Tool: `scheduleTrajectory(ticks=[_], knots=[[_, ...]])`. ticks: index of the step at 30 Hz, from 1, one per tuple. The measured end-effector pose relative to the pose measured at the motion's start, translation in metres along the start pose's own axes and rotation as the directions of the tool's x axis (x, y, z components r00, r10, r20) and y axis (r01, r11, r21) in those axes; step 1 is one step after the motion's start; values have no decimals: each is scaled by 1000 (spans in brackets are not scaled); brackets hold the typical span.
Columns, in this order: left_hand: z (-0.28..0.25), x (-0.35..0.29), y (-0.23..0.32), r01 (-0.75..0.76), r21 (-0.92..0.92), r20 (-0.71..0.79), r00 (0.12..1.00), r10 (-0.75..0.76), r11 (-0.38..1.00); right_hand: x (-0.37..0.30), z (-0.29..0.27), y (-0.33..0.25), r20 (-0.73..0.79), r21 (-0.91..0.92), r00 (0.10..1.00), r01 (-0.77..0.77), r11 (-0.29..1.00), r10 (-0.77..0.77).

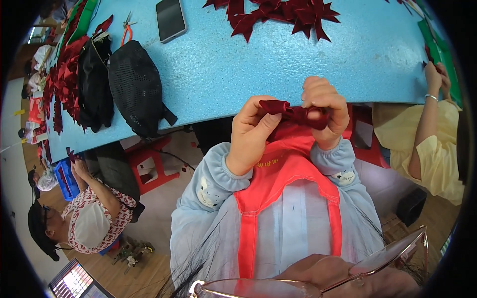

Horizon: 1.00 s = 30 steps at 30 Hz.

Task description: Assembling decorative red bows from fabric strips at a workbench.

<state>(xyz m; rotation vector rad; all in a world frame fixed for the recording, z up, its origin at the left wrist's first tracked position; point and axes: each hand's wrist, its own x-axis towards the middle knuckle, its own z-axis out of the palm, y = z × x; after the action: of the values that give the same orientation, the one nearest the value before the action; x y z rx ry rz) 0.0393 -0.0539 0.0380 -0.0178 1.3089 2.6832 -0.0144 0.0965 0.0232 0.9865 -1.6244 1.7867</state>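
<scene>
A dark red velvet ribbon bow (297,116) is held up between my hands, just off the near edge of the blue table. My left hand (251,130) pinches its left end, thumb in front and fingers behind. Over its right end, my right hand (328,108) is curled, with a fingertip showing through the ribbon loop. The fingers partly hide the bow's middle and right side. Beyond my hands, on the table, lies a pile of similar dark red bows (293,15) with pointed tails.
On the blue table (213,69) lie a black phone (171,20), orange-handled pliers (127,31), a black mesh bag (135,84) and a heap of red ribbon (68,74). Co-workers sit at left (94,213) and right (422,139). A red stool (149,166) stands below the table edge.
</scene>
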Motion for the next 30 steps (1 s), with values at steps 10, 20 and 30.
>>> scheduleTrajectory(ticks=[10, 20, 30], knots=[[-7, 7, 3, -379, 309, 261, 916, 306, 872, 5, -18, -6, 178, -151, 980, 113, 982, -85], [-24, 19, 43, -313, 493, 559, 829, -20, 812, 18, -16, -29, 290, -241, 946, 220, 945, -146], [-14, 5, 10, 26, 30, 304, 952, -34, 999, 16, -9, -25, 232, -157, 971, 93, 983, -55]])
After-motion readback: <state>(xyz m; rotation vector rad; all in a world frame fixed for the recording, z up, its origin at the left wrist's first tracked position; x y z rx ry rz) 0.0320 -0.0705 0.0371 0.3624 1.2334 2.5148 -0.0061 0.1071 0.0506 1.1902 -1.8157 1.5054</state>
